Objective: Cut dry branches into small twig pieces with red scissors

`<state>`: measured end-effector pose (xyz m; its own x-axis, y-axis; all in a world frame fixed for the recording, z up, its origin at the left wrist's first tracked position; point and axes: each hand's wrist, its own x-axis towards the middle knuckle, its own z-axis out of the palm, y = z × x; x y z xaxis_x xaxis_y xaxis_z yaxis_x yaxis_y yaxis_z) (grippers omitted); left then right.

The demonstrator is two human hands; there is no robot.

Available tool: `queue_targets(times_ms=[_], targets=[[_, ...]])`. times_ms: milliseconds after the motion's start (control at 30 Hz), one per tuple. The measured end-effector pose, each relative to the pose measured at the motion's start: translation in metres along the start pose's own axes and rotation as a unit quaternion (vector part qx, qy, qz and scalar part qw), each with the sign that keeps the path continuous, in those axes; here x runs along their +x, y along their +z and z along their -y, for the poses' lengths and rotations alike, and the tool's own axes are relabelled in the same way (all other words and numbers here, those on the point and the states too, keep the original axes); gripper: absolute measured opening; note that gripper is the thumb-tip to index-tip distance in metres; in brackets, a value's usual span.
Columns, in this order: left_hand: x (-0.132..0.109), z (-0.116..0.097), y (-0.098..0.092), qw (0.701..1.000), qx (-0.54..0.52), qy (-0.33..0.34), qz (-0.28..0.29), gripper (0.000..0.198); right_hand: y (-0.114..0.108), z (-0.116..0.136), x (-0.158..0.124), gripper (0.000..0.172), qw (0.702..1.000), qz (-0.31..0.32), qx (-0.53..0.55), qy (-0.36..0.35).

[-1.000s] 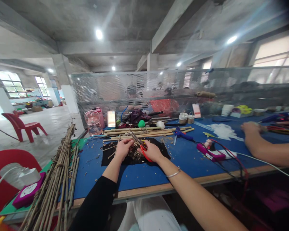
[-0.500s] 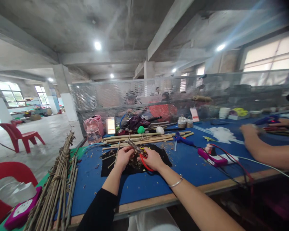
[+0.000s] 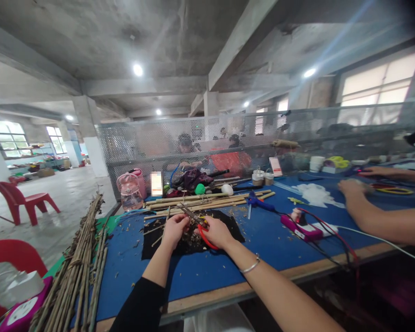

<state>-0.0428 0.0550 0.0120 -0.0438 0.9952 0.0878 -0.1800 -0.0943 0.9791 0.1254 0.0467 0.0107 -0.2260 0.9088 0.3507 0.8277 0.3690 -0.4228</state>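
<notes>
Blue table (image 3: pixel 200 272), right hand (image 3: pixel 217 231) gripping scissors (image 3: pixel 198 222) — left hand (image 3: pixel 174 229) curled alongside

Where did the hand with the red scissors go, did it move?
No. The right hand with the red scissors stays over the same patch of the black cloth; only the view shifted.

Craft workshop on a bare factory floor: workers (image 3: pixel 185 145) sit on both sides of a long blue-topped bench (image 3: pixel 200 272), divided down the middle by a perforated metal screen (image 3: pixel 131 138). Bundled sticks (image 3: pixel 79 272) are stacked at one end. Bamboo lengths (image 3: pixel 200 199), scissors (image 3: pixel 195 218), a glue gun (image 3: pixel 261 204) and trimmings litter the top. Concrete beams (image 3: pixel 242 37) run overhead, and a red plastic chair (image 3: pixel 24 203) stands on the open floor.
</notes>
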Motion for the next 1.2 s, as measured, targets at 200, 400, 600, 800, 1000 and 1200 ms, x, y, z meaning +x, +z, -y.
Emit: queue_targets(times_ms=[200,400,600,800,1000,1200], targets=[[0.0001,-0.0015,-0.0009,1.0,-0.009,0.002,-0.012,0.035,0.0014,0.0,-0.0003,0.046,0.999,-0.012,-0.028,-0.022],[0.0013,0.0006,-0.0009,1.0,-0.021,-0.002,0.012,0.031,0.0007,0.0013,-0.0016,0.048,0.999,-0.007,-0.018,-0.036],[0.0016,0.0018,0.0003,1.0,-0.019,-0.005,0.001,0.031,-0.0036,0.0038,-0.0027,0.05,1.0,-0.004,-0.015,-0.027],[-0.0015,-0.0016,0.002,1.0,-0.022,-0.013,0.004,0.031,-0.0047,0.0058,-0.0025,0.043,1.0,0.0,-0.019,0.005],[-0.003,-0.0031,0.0021,0.999,-0.022,-0.01,0.02,0.031,0.0003,0.0071,-0.0024,0.048,1.0,-0.005,-0.017,-0.003],[-0.002,-0.0015,0.0016,0.999,-0.027,-0.015,0.031,0.033,0.0042,0.0086,-0.002,0.047,1.0,-0.01,-0.005,-0.019]])
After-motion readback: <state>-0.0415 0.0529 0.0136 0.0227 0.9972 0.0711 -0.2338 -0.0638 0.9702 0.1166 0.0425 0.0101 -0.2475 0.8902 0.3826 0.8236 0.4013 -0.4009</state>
